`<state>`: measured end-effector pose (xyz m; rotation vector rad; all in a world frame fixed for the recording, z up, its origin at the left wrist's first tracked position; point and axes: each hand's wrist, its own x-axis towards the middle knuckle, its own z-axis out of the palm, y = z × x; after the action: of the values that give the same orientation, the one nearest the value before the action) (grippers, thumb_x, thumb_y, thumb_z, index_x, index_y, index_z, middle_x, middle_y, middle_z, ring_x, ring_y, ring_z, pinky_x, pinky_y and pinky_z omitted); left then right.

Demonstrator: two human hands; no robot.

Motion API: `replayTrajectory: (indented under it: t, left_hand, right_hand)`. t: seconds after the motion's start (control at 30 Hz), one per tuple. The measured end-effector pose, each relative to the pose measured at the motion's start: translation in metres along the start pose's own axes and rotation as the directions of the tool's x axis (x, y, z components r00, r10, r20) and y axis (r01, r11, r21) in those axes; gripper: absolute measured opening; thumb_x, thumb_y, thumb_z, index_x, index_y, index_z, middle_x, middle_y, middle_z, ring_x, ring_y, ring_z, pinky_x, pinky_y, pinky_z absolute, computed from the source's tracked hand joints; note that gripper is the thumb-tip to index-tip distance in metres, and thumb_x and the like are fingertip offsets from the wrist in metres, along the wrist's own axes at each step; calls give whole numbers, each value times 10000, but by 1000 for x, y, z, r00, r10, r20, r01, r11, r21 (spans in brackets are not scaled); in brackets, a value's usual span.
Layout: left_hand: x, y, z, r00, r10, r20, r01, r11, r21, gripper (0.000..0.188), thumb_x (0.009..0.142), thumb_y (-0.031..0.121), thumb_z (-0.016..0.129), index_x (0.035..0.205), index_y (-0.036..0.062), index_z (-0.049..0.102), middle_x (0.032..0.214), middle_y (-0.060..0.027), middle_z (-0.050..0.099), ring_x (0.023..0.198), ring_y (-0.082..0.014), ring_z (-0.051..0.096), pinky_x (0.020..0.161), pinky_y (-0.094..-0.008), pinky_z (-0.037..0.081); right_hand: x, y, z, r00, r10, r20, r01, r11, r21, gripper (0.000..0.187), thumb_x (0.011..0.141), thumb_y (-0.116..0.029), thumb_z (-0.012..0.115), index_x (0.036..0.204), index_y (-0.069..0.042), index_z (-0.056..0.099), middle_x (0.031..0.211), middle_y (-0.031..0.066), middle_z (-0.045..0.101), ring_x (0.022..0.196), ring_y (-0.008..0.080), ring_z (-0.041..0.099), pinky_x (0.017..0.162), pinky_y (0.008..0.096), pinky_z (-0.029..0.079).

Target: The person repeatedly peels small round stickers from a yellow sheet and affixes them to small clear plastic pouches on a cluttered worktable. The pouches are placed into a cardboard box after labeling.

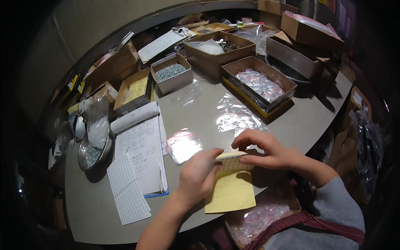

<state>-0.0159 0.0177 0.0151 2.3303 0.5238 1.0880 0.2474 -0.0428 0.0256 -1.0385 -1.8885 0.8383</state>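
Near the table's front edge, a yellow sheet [230, 192] with rows of small print, probably stickers, is bent over at its top. My left hand [196, 177] pinches the left end of the bent part between thumb and fingers. At the right end, the thumb of my right hand [266, 151] presses on the sheet, its index finger arched over the edge. The lower part of the sheet hangs flat below my hands. Just beyond my left hand lies a stack of small clear plastic bags [183, 146]; more clear bags [235, 116] are spread beyond my right hand.
A white printed sheet [127, 191] overlaps a clipboard of handwritten papers [139, 146] on the left. Beside it stands a metal bowl of screws [92, 155]. Boxes of screws [171, 74] and filled bags [260, 85] line the back. An open box of bags [262, 216] sits by my lap.
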Motion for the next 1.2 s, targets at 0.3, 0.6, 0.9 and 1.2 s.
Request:
replayTrajectory:
  t: [0.3,0.6,0.9,1.2]
  left_hand:
    - [-5,5,3,904,-422,69,416,828,-376,176,969,128,699,1065,-14,736,868,-138,749,776,-187,706,732,-316,547]
    - [-5,0,6,921,-388,10,384,906,-180,182,960,150,698,1060,3,737,840,-163,732,726,-224,701,701,-342,546]
    - [-4,-5,2,841,-533,92,538,810,-232,232,999,193,648,1032,-23,726,800,-135,721,733,-196,689,687,-337,529]
    - [-9,-15,12,758,-641,120,634,683,-363,299,1040,223,572,920,-36,661,670,-108,641,601,-226,633,595,-414,500]
  right_hand:
    - [-4,2,6,995,100,-4,-100,990,97,216,925,-33,664,1129,15,714,1027,122,732,915,208,699,827,335,550]
    - [21,-1,13,997,-60,43,69,959,-275,202,945,-102,722,1108,-20,637,1035,124,672,961,268,675,842,360,522]
    - [36,3,30,950,-305,73,292,774,-562,303,726,-35,727,1002,-56,605,961,143,595,907,364,590,811,438,479]
    - [68,-18,16,965,-243,100,262,919,-293,182,805,-39,738,977,-46,678,954,105,695,858,270,686,747,375,547]
